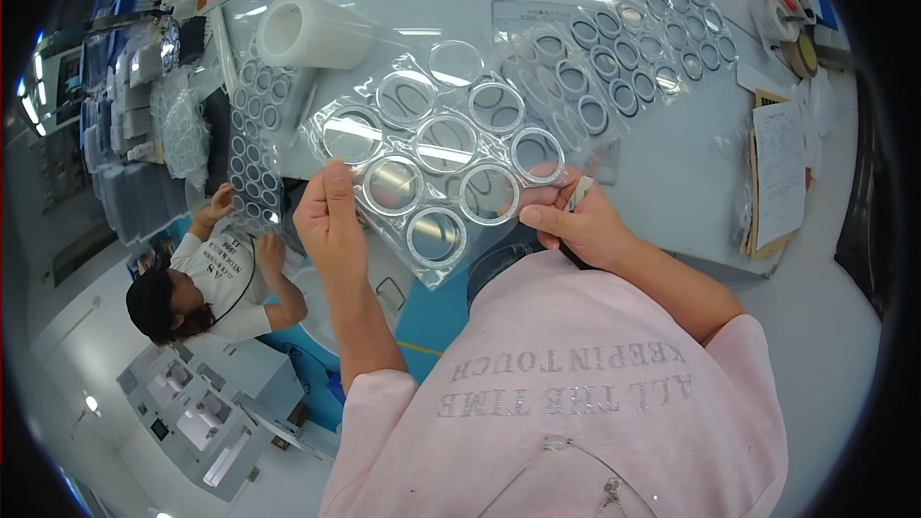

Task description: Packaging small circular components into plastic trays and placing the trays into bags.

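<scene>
In front of me I hold a clear plastic sheet of rings (418,215), tilted, with several round silvery rings in its pockets. My left hand (331,216) pinches the sheet's near left edge between thumb and fingers. At its right corner my right hand (585,228) grips it, with some fingers behind the plastic. A slim black and white tool (578,194), its kind unclear, is also tucked in my right hand. Beyond the sheet, more ring sheets (628,53) lie overlapping on the table.
A thick white roll (312,31) rests on the pale table (672,187) at the far left. Tape rolls (775,19) and a clipboard with papers (775,168) lie on the right. At left, a co-worker (221,273) holds a long ring sheet (255,158). Bagged goods (134,134) hang behind.
</scene>
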A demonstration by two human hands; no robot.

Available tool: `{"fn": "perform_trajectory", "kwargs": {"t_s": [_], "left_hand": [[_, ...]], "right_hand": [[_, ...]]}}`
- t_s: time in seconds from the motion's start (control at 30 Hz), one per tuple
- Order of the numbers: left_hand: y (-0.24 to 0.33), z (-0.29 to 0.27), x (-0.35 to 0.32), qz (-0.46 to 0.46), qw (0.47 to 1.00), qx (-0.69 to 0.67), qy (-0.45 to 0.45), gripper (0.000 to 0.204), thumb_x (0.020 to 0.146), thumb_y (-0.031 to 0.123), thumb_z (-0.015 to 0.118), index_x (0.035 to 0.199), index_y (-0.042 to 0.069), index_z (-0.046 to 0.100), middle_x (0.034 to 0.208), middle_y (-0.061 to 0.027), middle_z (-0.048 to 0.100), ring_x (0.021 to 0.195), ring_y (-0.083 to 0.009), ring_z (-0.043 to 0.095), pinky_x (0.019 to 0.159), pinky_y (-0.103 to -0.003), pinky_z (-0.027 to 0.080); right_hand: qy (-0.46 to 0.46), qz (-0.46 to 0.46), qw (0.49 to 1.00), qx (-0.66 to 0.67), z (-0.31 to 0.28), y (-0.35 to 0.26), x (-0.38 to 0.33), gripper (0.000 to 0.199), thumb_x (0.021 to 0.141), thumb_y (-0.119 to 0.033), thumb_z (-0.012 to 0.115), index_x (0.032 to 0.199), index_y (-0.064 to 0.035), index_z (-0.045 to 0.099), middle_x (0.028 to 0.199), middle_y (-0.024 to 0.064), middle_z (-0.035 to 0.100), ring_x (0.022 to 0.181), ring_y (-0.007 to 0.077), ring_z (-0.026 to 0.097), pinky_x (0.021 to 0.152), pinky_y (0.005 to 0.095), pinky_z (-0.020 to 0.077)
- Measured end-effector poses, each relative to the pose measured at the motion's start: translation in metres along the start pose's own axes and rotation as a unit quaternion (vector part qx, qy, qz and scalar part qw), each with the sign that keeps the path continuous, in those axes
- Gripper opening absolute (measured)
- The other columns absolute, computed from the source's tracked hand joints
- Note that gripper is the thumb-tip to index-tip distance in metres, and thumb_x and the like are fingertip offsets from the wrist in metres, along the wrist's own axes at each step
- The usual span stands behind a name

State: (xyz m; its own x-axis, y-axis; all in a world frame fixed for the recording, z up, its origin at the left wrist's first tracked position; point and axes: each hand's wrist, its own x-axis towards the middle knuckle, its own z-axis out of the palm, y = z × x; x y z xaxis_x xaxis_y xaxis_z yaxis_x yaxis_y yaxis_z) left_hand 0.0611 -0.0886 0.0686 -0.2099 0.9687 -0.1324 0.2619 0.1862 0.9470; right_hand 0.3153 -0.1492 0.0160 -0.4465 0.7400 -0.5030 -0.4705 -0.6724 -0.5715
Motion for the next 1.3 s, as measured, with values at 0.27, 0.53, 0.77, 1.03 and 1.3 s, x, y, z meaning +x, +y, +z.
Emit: {"fn": "perform_trajectory", "kwargs": {"t_s": [0.27,0.53,0.77,1.03,1.3], "left_hand": [[0.005,0.005,0.001,-0.005,1.0,0.003,0.003,0.033,0.098,0.024,0.051,0.075,0.003,0.057,0.06,0.0097,0.04,0.055,0.001,0.031,0.049,-0.019,0.021],[0.01,0.008,0.001,-0.021,1.0,-0.008,-0.016,0.034,0.099,0.026,0.049,0.076,0.003,0.06,0.059,0.0055,0.05,0.052,-0.0006,0.038,0.047,-0.018,0.028],[-0.014,0.005,0.014,-0.048,0.994,-0.064,-0.076,0.039,0.1,0.036,0.043,0.097,0.001,0.061,0.073,-0.0013,0.056,0.062,-0.0058,0.048,0.056,-0.02,0.039],[-0.071,0.07,0.089,0.06,0.991,-0.028,-0.119,0.078,0.093,0.064,0.019,0.122,0.001,0.053,0.126,-0.0118,0.052,0.12,-0.0227,0.043,0.105,-0.034,0.026],[-0.084,0.112,0.093,-0.119,0.825,-0.295,-0.468,0.079,0.093,0.066,0.017,0.109,0.001,0.059,0.1,-0.0077,0.064,0.096,-0.0184,0.059,0.099,-0.033,0.039]], "right_hand": [[0.011,-0.041,0.998,0.039,0.003,0.002,0.001,0.036,0.089,-0.008,0.063,0.121,-0.0098,0.047,0.103,0.0108,0.065,0.065,0.0059,0.048,0.051,0.0206,0.0365],[-0.001,-0.047,0.998,0.042,0.004,-0.005,0.0,0.029,0.089,-0.007,0.062,0.117,-0.0073,0.053,0.098,0.0096,0.067,0.063,0.0054,0.048,0.05,0.0202,0.0349],[-0.001,-0.042,0.995,0.085,0.01,-0.027,-0.001,0.03,0.086,-0.006,0.066,0.114,-0.0089,0.055,0.095,0.0091,0.067,0.061,0.0057,0.048,0.047,0.0196,0.0339],[-0.008,-0.186,0.979,0.08,-0.013,-0.076,-0.005,0.031,0.085,-0.01,0.067,0.114,-0.0054,0.058,0.092,0.0007,0.064,0.062,-0.0001,0.048,0.041,0.0121,0.0291],[-0.012,-0.296,0.931,0.212,-0.074,-0.11,-0.025,0.048,0.087,-0.006,0.061,0.133,-0.0091,0.047,0.109,-0.0036,0.059,0.078,-0.0022,0.05,0.045,0.0094,0.0338]]}}
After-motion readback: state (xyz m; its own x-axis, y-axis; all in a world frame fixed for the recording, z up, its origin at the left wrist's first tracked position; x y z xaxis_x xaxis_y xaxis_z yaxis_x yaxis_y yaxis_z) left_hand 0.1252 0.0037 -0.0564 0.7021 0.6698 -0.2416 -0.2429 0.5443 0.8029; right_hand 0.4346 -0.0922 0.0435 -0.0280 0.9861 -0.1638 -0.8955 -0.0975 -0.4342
